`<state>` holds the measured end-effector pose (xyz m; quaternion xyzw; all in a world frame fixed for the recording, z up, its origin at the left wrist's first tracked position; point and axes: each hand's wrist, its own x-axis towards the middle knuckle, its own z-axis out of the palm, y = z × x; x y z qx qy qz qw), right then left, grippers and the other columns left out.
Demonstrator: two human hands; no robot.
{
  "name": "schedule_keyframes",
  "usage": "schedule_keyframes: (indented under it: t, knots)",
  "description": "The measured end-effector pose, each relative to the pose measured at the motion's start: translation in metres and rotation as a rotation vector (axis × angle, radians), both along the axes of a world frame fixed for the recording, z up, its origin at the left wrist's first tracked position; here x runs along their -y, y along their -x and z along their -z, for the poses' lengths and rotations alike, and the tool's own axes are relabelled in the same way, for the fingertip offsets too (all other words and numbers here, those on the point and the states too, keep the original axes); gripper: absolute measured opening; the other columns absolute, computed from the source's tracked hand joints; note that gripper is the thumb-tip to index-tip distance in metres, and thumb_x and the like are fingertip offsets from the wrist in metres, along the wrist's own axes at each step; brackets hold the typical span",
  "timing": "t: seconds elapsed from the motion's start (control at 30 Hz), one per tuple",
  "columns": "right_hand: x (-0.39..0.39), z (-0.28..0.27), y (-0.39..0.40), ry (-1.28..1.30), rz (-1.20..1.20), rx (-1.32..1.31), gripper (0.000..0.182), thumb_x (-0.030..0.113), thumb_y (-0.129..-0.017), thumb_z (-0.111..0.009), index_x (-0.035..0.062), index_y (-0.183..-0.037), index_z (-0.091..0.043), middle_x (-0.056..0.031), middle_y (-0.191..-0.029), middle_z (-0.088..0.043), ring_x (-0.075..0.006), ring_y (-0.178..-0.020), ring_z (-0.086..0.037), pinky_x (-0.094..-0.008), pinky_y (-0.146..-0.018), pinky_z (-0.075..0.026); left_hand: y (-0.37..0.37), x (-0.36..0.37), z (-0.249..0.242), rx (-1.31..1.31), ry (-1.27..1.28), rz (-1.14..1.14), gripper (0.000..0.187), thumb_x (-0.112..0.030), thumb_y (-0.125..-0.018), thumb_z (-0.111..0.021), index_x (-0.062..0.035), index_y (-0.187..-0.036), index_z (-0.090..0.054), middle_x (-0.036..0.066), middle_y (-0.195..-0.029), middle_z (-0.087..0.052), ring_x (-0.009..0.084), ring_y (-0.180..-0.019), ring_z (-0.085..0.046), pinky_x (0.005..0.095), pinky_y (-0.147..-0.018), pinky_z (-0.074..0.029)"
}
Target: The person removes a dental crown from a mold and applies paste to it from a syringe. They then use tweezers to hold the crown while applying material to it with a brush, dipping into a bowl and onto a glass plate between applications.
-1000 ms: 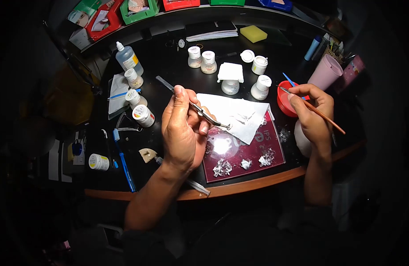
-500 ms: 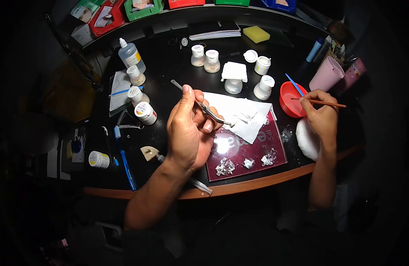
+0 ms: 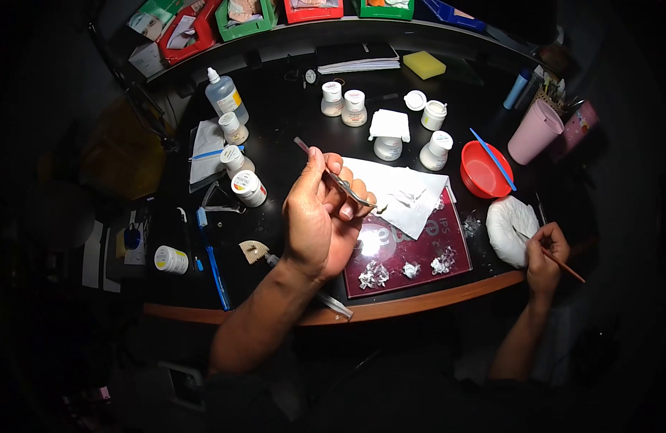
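My left hand (image 3: 315, 216) is closed on metal tweezers (image 3: 345, 187), held above the left edge of a white tissue (image 3: 419, 191). Something small is at their tip, too small to name. Under the tissue lies a dark red glass plate (image 3: 390, 281) with several white powdery heaps. My right hand (image 3: 547, 256) pinches a thin brush (image 3: 565, 268); its tip is at a round white pad (image 3: 509, 227). Behind the pad stands a red bowl (image 3: 483, 173), with a blue stick (image 3: 494, 160) across its rim.
White-capped jars (image 3: 354, 108) stand behind the tissue, others (image 3: 248, 188) to the left beside a clear bottle (image 3: 227, 96). A blue toothbrush (image 3: 216, 267) lies at left. A yellow sponge (image 3: 424, 65), a notebook (image 3: 358, 58) and a pink cup (image 3: 535, 132) are farther back.
My right hand has moved from over the red bowl toward me, bringing the brush to the white pad. My left hand still holds the tweezers; the whole view has shifted slightly.
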<state>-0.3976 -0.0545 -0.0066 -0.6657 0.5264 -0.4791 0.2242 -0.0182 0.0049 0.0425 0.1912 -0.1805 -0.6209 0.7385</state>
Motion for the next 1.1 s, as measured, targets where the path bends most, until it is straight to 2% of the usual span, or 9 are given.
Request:
schedule_keyframes:
  t: [0.23, 0.3, 0.33, 0.47, 0.57, 0.67, 0.97, 1.07, 1.1]
  knots:
    - [-0.029, -0.061, -0.093, 0.395, -0.334, 0.215, 0.014, -0.002, -0.073, -0.061, 0.0041, -0.084, -0.058, -0.0047, -0.080, -0.052, -0.0153, -0.082, -0.045, -0.0262, -0.080, -0.037, -0.001, 0.002, 0.004, 0.153, 0.126, -0.062, 0.039, -0.040, -0.113, -0.034, -0.0125, -0.088, -0.047, -0.004, -0.060, -0.029, 0.0089, -0.052, -0.030, 0.0273, -0.059, -0.032]
    - [-0.036, -0.076, -0.124, 0.641, -0.582, 0.004, 0.018, -0.001, -0.071, -0.072, 0.0054, -0.087, -0.068, -0.0025, -0.073, -0.065, -0.0188, -0.081, -0.054, -0.0283, -0.071, -0.043, 0.000, 0.002, 0.005, 0.224, 0.171, -0.107, 0.039, -0.039, -0.113, -0.033, -0.0118, -0.088, -0.046, -0.004, -0.060, -0.030, 0.0093, -0.051, -0.031, 0.0276, -0.059, -0.032]
    - [-0.045, -0.083, -0.140, 0.664, -0.709, 0.009, 0.019, 0.001, -0.073, -0.079, 0.0057, -0.091, -0.073, -0.0040, -0.083, -0.071, -0.0192, -0.079, -0.059, -0.0283, -0.066, -0.048, 0.001, 0.002, 0.005, 0.260, 0.192, -0.127, 0.039, -0.039, -0.113, -0.032, -0.0115, -0.089, -0.046, -0.003, -0.060, -0.030, 0.0095, -0.051, -0.031, 0.0277, -0.058, -0.032]
    - [-0.053, -0.074, -0.194, 0.915, -0.901, 0.090, 0.018, 0.003, -0.076, -0.078, 0.0015, -0.094, -0.076, -0.0063, -0.089, -0.071, -0.0187, -0.081, -0.067, -0.0258, -0.059, -0.053, 0.004, 0.002, 0.007, 0.343, 0.314, -0.191, 0.040, -0.041, -0.113, -0.031, -0.0117, -0.090, -0.045, -0.003, -0.060, -0.031, 0.0097, -0.052, -0.031, 0.0276, -0.057, -0.031]
    - [-0.051, -0.062, -0.210, 0.889, -0.920, 0.073, 0.022, 0.005, -0.072, -0.080, 0.0000, -0.092, -0.073, -0.0079, -0.086, -0.068, -0.0218, -0.081, -0.067, -0.0278, -0.060, -0.056, 0.003, 0.002, 0.007, 0.295, 0.350, -0.212, 0.040, -0.038, -0.114, -0.027, -0.0090, -0.093, -0.046, -0.001, -0.059, -0.033, 0.0127, -0.051, -0.036, 0.0294, -0.055, -0.034]
    - [-0.049, -0.049, -0.217, 0.889, -0.878, 0.130, 0.010, 0.004, -0.079, -0.080, 0.0047, -0.089, -0.077, -0.0045, -0.086, -0.073, -0.0164, -0.074, -0.062, -0.0232, -0.054, -0.047, 0.003, 0.000, 0.005, 0.305, 0.354, -0.218, 0.040, -0.038, -0.113, -0.027, -0.0092, -0.093, -0.046, -0.001, -0.059, -0.033, 0.0130, -0.050, -0.036, 0.0296, -0.055, -0.033]
    - [-0.033, -0.058, -0.186, 0.626, -0.784, 0.432, 0.029, -0.004, -0.065, -0.070, 0.0046, -0.093, -0.071, -0.0081, -0.081, -0.069, -0.0266, -0.085, -0.060, -0.0327, -0.070, -0.049, 0.002, -0.001, 0.004, 0.314, 0.350, -0.181, 0.038, -0.042, -0.113, -0.032, -0.0136, -0.092, -0.045, -0.004, -0.063, -0.031, 0.0100, -0.055, -0.031, 0.0292, -0.060, -0.030]
    - [-0.032, -0.045, -0.200, 0.469, -0.746, 0.747, 0.026, -0.009, -0.069, -0.065, 0.0018, -0.093, -0.064, -0.0093, -0.084, -0.065, -0.0295, -0.105, -0.059, -0.0470, -0.091, -0.061, 0.003, 0.000, 0.007, 0.256, 0.351, -0.169, 0.038, -0.042, -0.113, -0.030, -0.0129, -0.093, -0.045, -0.002, -0.064, -0.033, 0.0118, -0.055, -0.035, 0.0308, -0.061, -0.032]
    - [-0.027, -0.038, -0.202, 0.437, -0.809, 0.806, 0.025, -0.009, -0.072, -0.062, 0.0009, -0.095, -0.061, -0.0098, -0.086, -0.062, -0.0316, -0.113, -0.056, -0.0574, -0.103, -0.055, 0.004, 0.001, 0.007, 0.232, 0.350, -0.169, 0.038, -0.042, -0.113, -0.030, -0.0125, -0.094, -0.045, -0.001, -0.064, -0.034, 0.0127, -0.055, -0.037, 0.0315, -0.061, -0.033]
